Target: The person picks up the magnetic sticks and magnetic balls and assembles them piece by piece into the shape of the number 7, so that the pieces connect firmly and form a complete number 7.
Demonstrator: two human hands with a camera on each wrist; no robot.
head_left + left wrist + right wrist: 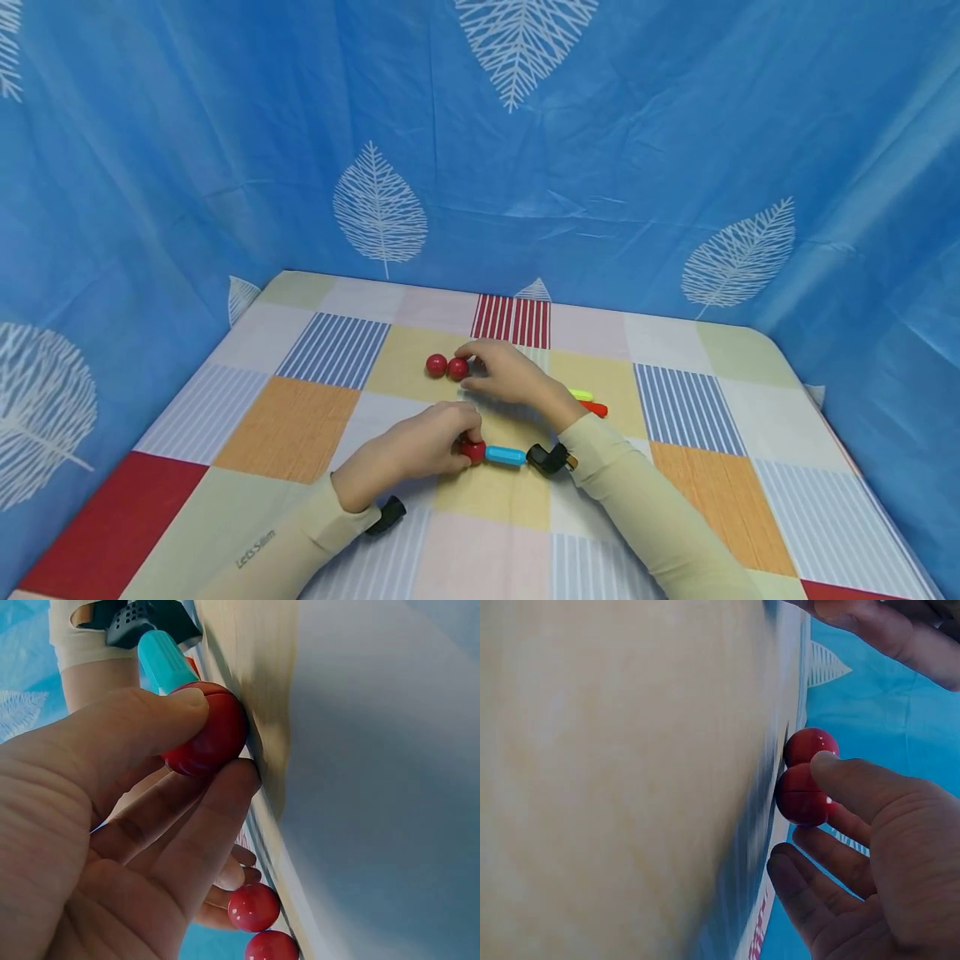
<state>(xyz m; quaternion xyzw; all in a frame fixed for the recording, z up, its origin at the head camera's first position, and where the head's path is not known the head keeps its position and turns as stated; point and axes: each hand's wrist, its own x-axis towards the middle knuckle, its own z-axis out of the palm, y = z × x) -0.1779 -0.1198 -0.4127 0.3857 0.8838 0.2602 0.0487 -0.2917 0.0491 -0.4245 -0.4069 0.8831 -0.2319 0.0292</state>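
Just left of the blue stick [506, 455] is the red ball [473, 453] our left grip [431, 440] pinches, while beyond that stick our right grip [507, 375] curves round a second ball [457, 369], pinching or not we cannot tell, where a clumsy nudge could roll the third ball [436, 365] away.

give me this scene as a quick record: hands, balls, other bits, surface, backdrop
left hand: pinches a red ball
right hand: thumb and fingers about another red ball; whether gripped, cannot tell
third ball: red, beside the right hand's ball
light-blue piece: at the left hand's ball; whether joined, unclear
partly hidden: yellow-green piece, red-orange piece
surface: patchwork cloth
backdrop: blue curtain, white leaf prints
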